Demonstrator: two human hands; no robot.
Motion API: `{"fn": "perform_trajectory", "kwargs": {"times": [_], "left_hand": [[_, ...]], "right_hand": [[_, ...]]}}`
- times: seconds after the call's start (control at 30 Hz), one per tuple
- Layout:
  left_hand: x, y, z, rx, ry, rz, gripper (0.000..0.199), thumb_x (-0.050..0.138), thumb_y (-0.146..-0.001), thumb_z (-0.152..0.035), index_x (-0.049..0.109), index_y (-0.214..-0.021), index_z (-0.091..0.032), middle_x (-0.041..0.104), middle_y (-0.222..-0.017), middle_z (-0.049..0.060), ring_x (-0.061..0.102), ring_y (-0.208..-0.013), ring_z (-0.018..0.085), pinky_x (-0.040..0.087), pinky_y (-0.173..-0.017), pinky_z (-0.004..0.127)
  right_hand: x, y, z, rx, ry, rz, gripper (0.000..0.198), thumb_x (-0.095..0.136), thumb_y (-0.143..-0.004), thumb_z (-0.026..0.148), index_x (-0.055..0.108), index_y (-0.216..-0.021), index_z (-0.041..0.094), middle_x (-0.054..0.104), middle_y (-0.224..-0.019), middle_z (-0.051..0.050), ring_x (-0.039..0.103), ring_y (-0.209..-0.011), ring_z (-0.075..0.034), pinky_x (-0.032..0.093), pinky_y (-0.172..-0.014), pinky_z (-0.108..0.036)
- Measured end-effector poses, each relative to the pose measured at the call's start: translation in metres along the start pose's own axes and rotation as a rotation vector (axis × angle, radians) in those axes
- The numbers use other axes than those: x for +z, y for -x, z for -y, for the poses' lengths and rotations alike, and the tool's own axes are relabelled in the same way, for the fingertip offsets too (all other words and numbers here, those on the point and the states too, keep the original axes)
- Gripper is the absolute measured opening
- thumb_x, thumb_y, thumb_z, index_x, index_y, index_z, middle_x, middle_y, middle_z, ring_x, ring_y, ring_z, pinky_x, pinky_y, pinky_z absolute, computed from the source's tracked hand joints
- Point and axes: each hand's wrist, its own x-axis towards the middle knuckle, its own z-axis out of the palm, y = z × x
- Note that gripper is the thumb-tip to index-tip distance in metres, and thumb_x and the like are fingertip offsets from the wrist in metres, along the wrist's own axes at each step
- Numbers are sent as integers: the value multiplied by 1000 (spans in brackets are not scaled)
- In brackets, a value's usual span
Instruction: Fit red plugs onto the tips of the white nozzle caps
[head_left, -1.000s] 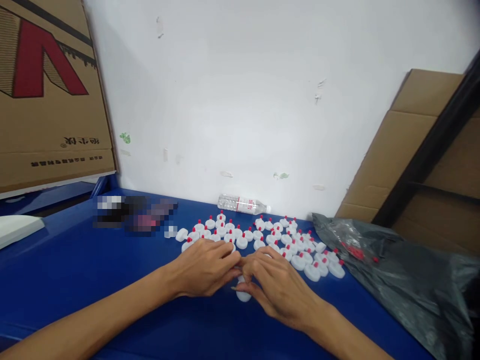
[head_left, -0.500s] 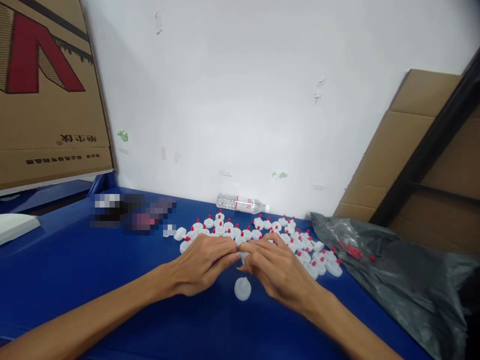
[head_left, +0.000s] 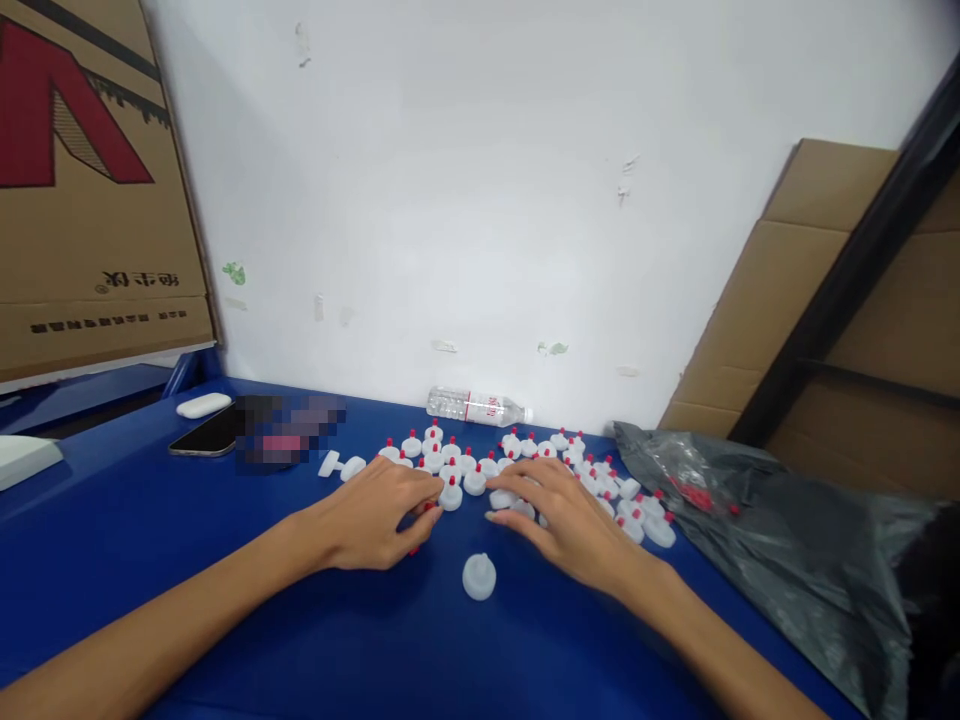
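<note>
My left hand (head_left: 388,512) is closed in a pinch, with small red caps (head_left: 429,508) showing at its thumb and fingertips. To its right, my right hand (head_left: 559,515) has thumb and fingers apart, over white round spout lids (head_left: 523,508); whether it touches one I cannot tell. A single white spout lid (head_left: 479,577) without a red cap lies on the blue table, in front of and between my hands. Behind them spread several white lids (head_left: 475,481) topped with red caps, partly hidden by my fingers.
A clear plastic bottle (head_left: 480,406) lies along the white wall. On the right, a grey plastic bag (head_left: 810,560) carries a clear bag of red caps (head_left: 697,492). A phone (head_left: 206,432) and a white oval case (head_left: 203,405) lie at left, near a large cardboard box (head_left: 97,240).
My hands were together around a white lid; now they are apart. The right hand's fingers have spread, and red caps show at my left fingers. The view has shifted slightly.
</note>
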Motion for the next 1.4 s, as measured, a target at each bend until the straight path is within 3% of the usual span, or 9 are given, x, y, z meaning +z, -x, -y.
{"fn": "perform_trajectory", "kwargs": {"times": [0.2,0.37,0.53,0.7,0.8,0.97,1.1,1.27,1.4], "left_hand": [[3,0,0,-14,-49,65,13,49,-89,-22,47,-76,-20,55,-64,-2,48,-56,15,25,-54,29],[4,1,0,-35,-31,97,13,50,-88,-21,49,-75,-20,58,-67,-1,51,-59,16,27,-56,29],[4,1,1,-57,-10,120,18,49,-92,-28,50,-75,-21,59,-69,-1,51,-60,16,28,-57,29],[0,-2,2,-40,-24,86,32,30,-103,-31,47,-77,-20,61,-72,0,53,-62,16,28,-59,30],[-1,-2,-1,-27,-55,-1,33,27,-103,-29,45,-76,-20,60,-70,0,52,-60,15,25,-58,30],[7,0,-16,36,-16,-171,24,42,-99,-40,52,-90,-20,59,-69,-2,52,-57,15,27,-56,28],[16,1,-24,74,14,-203,26,47,-98,-43,48,-85,-20,54,-63,-4,48,-53,14,26,-54,27],[17,0,-21,116,55,-280,22,34,-101,-22,42,-80,-21,50,-62,-4,43,-51,12,24,-52,28],[16,0,-22,110,94,-306,21,38,-99,-23,40,-79,-21,46,-62,-5,40,-51,12,25,-52,28]], "right_hand": [[0,1,5,-32,19,120,27,45,-103,33,63,-121,27,69,-118,-2,60,-113,-18,29,-111,-45],[-12,0,-8,110,272,13,24,51,-99,36,70,-98,22,72,-90,-5,61,-94,-24,35,-100,-50],[-10,2,-14,103,365,97,16,62,-93,33,69,-86,21,70,-84,-6,61,-93,-26,39,-96,-48],[-13,2,-6,195,161,-32,13,45,-101,28,56,-103,21,68,-103,-6,65,-89,-22,48,-81,-38],[-12,1,4,238,-11,-73,11,41,-102,28,49,-107,23,67,-105,-5,66,-88,-20,51,-73,-33],[0,-2,25,22,25,-32,13,48,-98,19,55,-108,23,61,-114,-7,61,-102,-21,49,-85,-34],[6,-6,39,-116,162,-59,12,53,-95,19,61,-105,22,63,-105,-7,60,-91,-21,47,-80,-36],[2,-8,44,-127,200,-83,18,57,-96,34,62,-108,22,65,-103,-7,59,-91,-20,42,-81,-36],[2,-6,45,-154,188,-102,22,57,-96,36,61,-112,21,68,-104,-6,60,-92,-21,40,-83,-36]]}}
